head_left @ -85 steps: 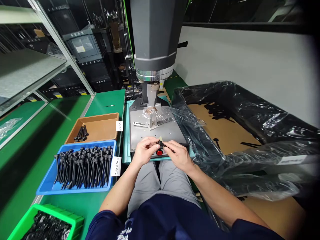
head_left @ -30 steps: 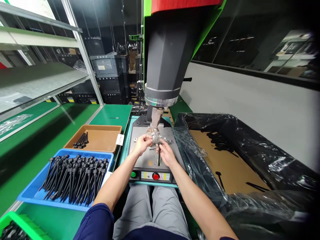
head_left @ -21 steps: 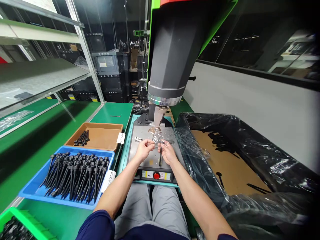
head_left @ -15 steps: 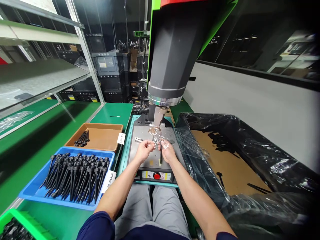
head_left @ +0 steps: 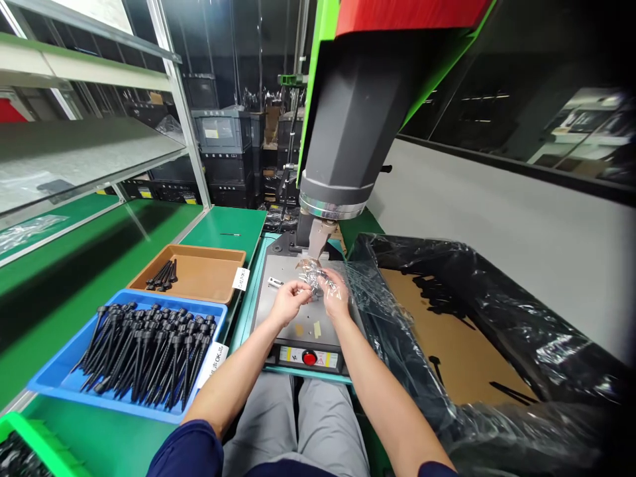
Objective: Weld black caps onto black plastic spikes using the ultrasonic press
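My left hand [head_left: 292, 302] is closed in a pinch over the metal base plate [head_left: 271, 315], just left of a shiny clear piece [head_left: 311, 273]. What sits between its fingertips is too small to make out. My right hand [head_left: 336, 295] has its fingers bent against the right side of that clear piece, and glare hides what they grip. Directly above the clear piece is the metal tip [head_left: 319, 237] of a large grey machine head [head_left: 342, 126]. A small metal clamp [head_left: 275, 283] lies on the plate, left of my left hand.
Black long-stemmed parts fill a blue tray [head_left: 163, 419] at left. Behind it, a brown tray [head_left: 209, 265] holds several more. A lined box [head_left: 477, 371] with scattered black parts stands at right. A red button [head_left: 309, 358] is on the machine's front edge.
The black rod that hung below my right hand no longer shows. My right hand has moved up slightly toward the clear piece. The whole view has shifted a little.
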Demonstrator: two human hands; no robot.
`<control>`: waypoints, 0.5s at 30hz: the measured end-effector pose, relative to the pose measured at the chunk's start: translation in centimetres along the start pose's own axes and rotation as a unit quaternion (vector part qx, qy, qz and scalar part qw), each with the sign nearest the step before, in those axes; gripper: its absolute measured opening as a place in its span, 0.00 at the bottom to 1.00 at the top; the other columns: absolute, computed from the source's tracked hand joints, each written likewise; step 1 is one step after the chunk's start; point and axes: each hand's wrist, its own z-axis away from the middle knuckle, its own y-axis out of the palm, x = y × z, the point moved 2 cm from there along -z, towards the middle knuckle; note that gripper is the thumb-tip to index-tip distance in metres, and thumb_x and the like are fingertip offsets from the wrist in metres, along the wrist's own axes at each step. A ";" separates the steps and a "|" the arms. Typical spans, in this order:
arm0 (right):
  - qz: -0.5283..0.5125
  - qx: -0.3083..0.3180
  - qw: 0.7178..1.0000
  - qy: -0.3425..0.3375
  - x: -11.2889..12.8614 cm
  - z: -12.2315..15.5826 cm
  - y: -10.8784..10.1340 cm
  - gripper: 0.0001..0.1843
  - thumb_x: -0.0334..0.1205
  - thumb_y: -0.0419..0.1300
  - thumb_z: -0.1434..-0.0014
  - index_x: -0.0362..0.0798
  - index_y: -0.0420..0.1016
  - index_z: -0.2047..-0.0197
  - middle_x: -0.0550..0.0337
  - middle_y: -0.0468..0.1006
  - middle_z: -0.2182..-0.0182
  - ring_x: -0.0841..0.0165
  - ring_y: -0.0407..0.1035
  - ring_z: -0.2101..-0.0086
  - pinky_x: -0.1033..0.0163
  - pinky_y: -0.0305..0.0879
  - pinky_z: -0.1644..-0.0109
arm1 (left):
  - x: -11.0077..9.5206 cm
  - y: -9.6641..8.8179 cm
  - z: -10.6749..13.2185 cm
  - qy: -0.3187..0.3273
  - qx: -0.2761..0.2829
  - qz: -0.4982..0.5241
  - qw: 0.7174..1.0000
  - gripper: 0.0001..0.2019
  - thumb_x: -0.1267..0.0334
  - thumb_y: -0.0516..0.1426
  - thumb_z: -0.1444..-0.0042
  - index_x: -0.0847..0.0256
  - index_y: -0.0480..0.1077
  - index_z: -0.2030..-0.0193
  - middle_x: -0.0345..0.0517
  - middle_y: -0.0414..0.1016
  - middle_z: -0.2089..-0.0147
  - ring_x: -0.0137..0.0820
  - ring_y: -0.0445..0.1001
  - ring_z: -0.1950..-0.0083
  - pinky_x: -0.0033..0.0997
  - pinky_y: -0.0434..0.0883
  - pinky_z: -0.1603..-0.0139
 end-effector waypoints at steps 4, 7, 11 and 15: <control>-0.054 0.010 0.997 0.061 -0.5 -0.6 1.1 0.15 0.44 0.68 0.53 0.50 0.80 0.61 0.53 0.77 0.54 0.60 0.68 0.51 0.54 0.63 0.46 | 0.0 0.1 0.1 0.011 0.006 -0.009 1.000 0.14 0.57 0.67 0.57 0.63 0.73 0.68 0.39 0.72 0.75 0.28 0.70 0.72 0.29 0.65 0.68; -0.065 0.009 0.993 0.097 -0.7 -0.9 1.6 0.17 0.44 0.67 0.55 0.50 0.79 0.61 0.53 0.77 0.55 0.59 0.69 0.53 0.55 0.66 0.51 | 0.1 0.1 0.0 0.014 0.007 -0.009 1.000 0.13 0.57 0.66 0.57 0.63 0.73 0.67 0.39 0.72 0.75 0.28 0.70 0.72 0.29 0.65 0.67; -0.082 0.022 0.989 0.118 -0.7 -1.4 2.1 0.17 0.45 0.67 0.55 0.50 0.78 0.60 0.54 0.78 0.58 0.60 0.71 0.56 0.57 0.68 0.56 | -0.1 0.3 -0.1 0.010 0.008 -0.008 1.000 0.13 0.57 0.67 0.58 0.63 0.73 0.68 0.38 0.71 0.77 0.28 0.69 0.74 0.28 0.64 0.69; -0.084 0.034 0.986 0.139 -0.8 -1.9 2.2 0.18 0.46 0.67 0.55 0.50 0.77 0.60 0.53 0.78 0.58 0.59 0.71 0.56 0.57 0.68 0.57 | -0.2 0.4 -0.2 0.007 0.001 -0.010 1.000 0.13 0.58 0.67 0.58 0.63 0.73 0.68 0.37 0.70 0.80 0.28 0.70 0.75 0.28 0.64 0.70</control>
